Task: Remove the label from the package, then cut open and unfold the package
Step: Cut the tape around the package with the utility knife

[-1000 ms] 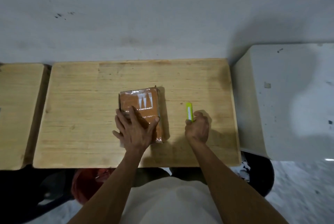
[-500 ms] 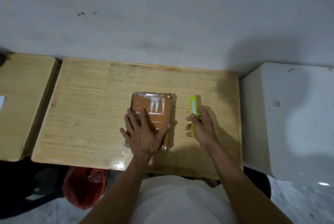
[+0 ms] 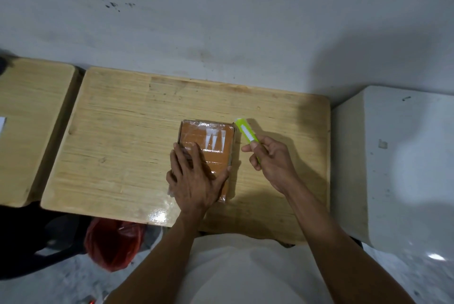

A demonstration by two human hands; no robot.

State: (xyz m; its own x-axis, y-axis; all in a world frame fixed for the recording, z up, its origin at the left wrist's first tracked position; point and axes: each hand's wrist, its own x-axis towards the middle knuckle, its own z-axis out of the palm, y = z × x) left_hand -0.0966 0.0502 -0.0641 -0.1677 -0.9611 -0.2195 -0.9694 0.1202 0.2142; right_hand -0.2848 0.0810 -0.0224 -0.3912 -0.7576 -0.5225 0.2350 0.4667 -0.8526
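A second wooden bench (image 3: 32, 129) stands at far left, and a red plastic bag (image 3: 111, 242) lies on the floor below the main bench (image 3: 118, 146). The left hand (image 3: 196, 181) lies flat on the near half of the package (image 3: 208, 146), fingers (image 3: 183, 160) spread and pressing its taped top; the brown, plastic-wrapped package rests near the middle of the bench. Just right of it, the right hand (image 3: 272, 163) pinches a yellow-green utility knife (image 3: 245, 133), whose far end sits beside the package's far right corner. A white block (image 3: 398, 168) stands at far right.
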